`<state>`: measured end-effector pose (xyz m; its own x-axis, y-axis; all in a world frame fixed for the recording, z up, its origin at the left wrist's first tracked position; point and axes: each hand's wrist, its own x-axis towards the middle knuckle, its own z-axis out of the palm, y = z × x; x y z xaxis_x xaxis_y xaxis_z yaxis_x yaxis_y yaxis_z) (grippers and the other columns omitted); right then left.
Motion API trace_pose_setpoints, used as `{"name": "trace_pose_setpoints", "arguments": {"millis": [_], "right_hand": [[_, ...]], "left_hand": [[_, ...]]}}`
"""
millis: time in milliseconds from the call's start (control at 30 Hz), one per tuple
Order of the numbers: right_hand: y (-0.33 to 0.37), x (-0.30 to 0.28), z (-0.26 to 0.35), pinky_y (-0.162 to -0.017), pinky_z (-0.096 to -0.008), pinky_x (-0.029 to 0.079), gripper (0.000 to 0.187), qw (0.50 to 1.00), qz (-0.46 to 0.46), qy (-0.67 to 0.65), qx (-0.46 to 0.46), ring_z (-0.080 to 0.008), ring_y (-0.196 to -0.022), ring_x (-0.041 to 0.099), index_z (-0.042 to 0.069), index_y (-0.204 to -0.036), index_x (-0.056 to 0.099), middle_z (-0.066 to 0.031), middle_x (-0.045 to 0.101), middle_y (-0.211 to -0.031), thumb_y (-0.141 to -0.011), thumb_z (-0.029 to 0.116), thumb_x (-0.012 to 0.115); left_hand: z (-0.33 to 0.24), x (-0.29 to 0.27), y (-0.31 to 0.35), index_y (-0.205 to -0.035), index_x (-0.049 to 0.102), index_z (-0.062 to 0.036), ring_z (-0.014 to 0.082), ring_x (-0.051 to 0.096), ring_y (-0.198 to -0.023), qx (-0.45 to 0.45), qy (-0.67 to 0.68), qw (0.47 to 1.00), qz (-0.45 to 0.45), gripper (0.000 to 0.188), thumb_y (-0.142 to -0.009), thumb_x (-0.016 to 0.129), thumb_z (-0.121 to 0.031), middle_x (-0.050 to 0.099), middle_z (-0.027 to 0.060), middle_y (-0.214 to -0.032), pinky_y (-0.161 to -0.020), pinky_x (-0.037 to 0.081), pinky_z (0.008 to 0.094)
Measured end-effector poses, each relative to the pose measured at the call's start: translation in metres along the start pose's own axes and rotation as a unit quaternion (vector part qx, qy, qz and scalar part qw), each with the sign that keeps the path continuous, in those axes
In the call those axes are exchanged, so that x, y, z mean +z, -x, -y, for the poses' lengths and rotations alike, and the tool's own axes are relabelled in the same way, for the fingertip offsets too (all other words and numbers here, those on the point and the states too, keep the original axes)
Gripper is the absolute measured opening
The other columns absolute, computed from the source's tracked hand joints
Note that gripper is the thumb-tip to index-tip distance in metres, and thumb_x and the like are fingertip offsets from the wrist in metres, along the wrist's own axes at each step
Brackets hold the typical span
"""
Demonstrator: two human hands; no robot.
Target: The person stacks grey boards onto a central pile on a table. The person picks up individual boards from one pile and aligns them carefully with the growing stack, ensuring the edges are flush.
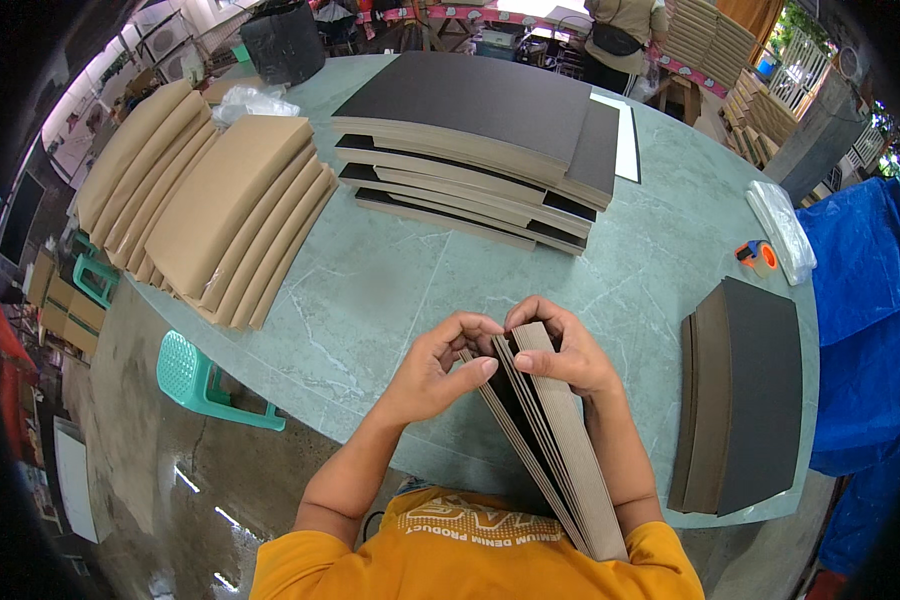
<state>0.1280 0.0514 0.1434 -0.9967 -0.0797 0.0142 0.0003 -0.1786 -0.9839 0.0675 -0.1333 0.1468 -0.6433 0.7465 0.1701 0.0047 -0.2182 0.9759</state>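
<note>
A bundle of black-faced cardboard sheets (560, 430) stands on edge against my body, its grey-brown edges facing up and fanned apart at the far end. My right hand (560, 355) grips the thicker right part, thumb over the edges and fingers behind. With its fingers curled around the far corner, my left hand (450, 360) pinches the thinner left part, thumb on the near side. A dark gap parts the two portions. Beyond my hands lies a large stack of similar black sheets (470, 100), laid in uneven layers.
Brown paper-wrapped packs (230, 210) lean in rows at the left. Another black sheet stack (755, 400) sits at the right, below a tape dispenser (757, 257) and clear plastic bags (782, 230). A green stool (195, 375) stands beside the table (390, 290). Another person (620, 40) stands beyond.
</note>
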Motion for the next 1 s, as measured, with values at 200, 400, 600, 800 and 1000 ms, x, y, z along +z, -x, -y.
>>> {"name": "trace_pose_setpoints", "arguments": {"millis": [200,400,600,800,1000], "right_hand": [[-0.0011,-0.0010,0.0066,-0.077,-0.0282,0.040,0.041,0.998,0.016,0.049,-0.027,-0.0155,-0.084,0.052,0.002,-0.098,0.057,-0.0061,0.056,-0.090,-0.067,0.026,0.069],[-0.0012,-0.0010,0.0060,-0.078,-0.0282,0.041,0.039,0.997,0.015,0.062,-0.035,-0.0154,-0.085,0.053,0.003,-0.097,0.059,-0.0062,0.056,-0.089,-0.067,0.026,0.068],[0.0003,0.0000,0.0036,-0.078,-0.0283,0.040,0.041,1.000,0.010,0.003,-0.017,-0.0151,-0.085,0.052,0.002,-0.099,0.056,-0.0063,0.056,-0.089,-0.067,0.023,0.069],[0.0010,-0.0004,0.0046,-0.081,-0.0283,0.038,0.041,1.000,0.009,-0.013,-0.017,-0.0147,-0.089,0.050,0.002,-0.097,0.054,-0.0060,0.054,-0.092,-0.066,0.023,0.070],[-0.0005,-0.0012,-0.0030,-0.077,-0.0261,0.038,0.045,0.999,-0.021,0.016,-0.036,-0.0138,-0.085,0.050,0.004,-0.095,0.051,-0.0040,0.054,-0.090,-0.062,0.027,0.071]], "left_hand": [[0.0017,0.0021,0.0009,-0.111,0.047,-0.0013,0.0124,0.053,-0.086,0.007,0.023,1.000,-0.013,0.037,-0.078,0.061,-0.011,0.055,0.0067,-0.091,-0.078,0.044,0.0266],[0.0045,-0.0004,0.0032,-0.115,0.045,-0.0014,0.0140,0.054,-0.087,0.004,0.019,1.000,-0.014,0.040,-0.079,0.060,-0.011,0.057,0.0092,-0.093,-0.080,0.044,0.0283],[0.0023,-0.0001,0.0042,-0.114,0.050,-0.0011,0.0131,0.054,-0.088,0.009,-0.002,1.000,-0.004,0.038,-0.079,0.059,-0.010,0.056,0.0076,-0.093,-0.077,0.045,0.0269],[-0.0034,0.0025,0.0030,-0.115,0.051,-0.0007,0.0110,0.052,-0.084,0.006,-0.014,1.000,-0.011,0.038,-0.080,0.058,-0.013,0.054,0.0054,-0.091,-0.070,0.044,0.0235],[-0.0041,-0.0009,-0.0008,-0.115,0.054,-0.0017,0.0093,0.050,-0.079,0.004,-0.088,0.996,0.021,0.038,-0.080,0.058,-0.015,0.053,0.0042,-0.088,-0.064,0.043,0.0207]]}}
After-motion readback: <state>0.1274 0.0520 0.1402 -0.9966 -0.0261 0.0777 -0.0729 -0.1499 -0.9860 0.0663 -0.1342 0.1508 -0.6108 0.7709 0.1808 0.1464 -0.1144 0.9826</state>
